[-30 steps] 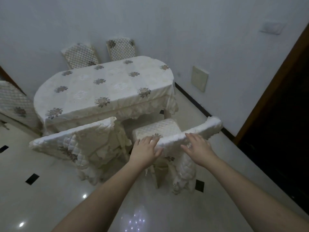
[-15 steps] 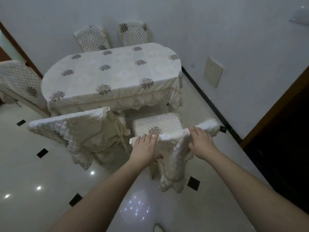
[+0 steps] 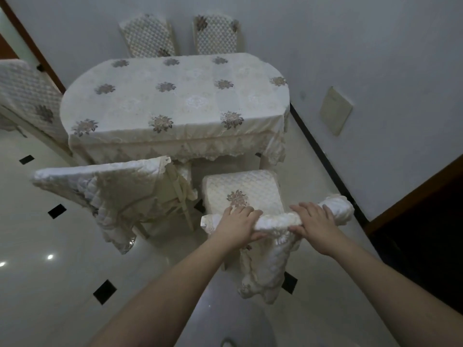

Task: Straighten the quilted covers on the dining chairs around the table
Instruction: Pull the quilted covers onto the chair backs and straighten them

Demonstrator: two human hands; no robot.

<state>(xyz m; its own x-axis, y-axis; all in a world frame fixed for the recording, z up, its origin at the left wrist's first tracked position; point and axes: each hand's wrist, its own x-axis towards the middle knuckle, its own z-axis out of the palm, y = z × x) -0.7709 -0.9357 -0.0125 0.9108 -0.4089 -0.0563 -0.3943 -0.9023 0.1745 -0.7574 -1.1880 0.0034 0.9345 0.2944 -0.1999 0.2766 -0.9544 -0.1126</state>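
Both forearms bare w/ no sleeves; left grip (image 3: 238,225) & right grip (image 3: 316,225) ungloved, no jewellery.

The left-hand chair (image 3: 27,96) is cut off by the frame edge; the two far chairs (image 3: 150,36) are hidden below their backs behind the surface (image 3: 175,96).

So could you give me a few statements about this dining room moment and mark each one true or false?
1. Both hands grip the bunched cover on the top rail of the nearest chair. True: the left hand and right hand curl over the quilted chair cover.
2. The table wears a plain red cloth. False: the tablecloth is cream with flower motifs.
3. The neighbouring chair's cover hangs crooked and rumpled. True.
4. Plates are laid on the table. False: only the cloth shows there.
5. Two chair backs stand at the table's far side by the wall. True.
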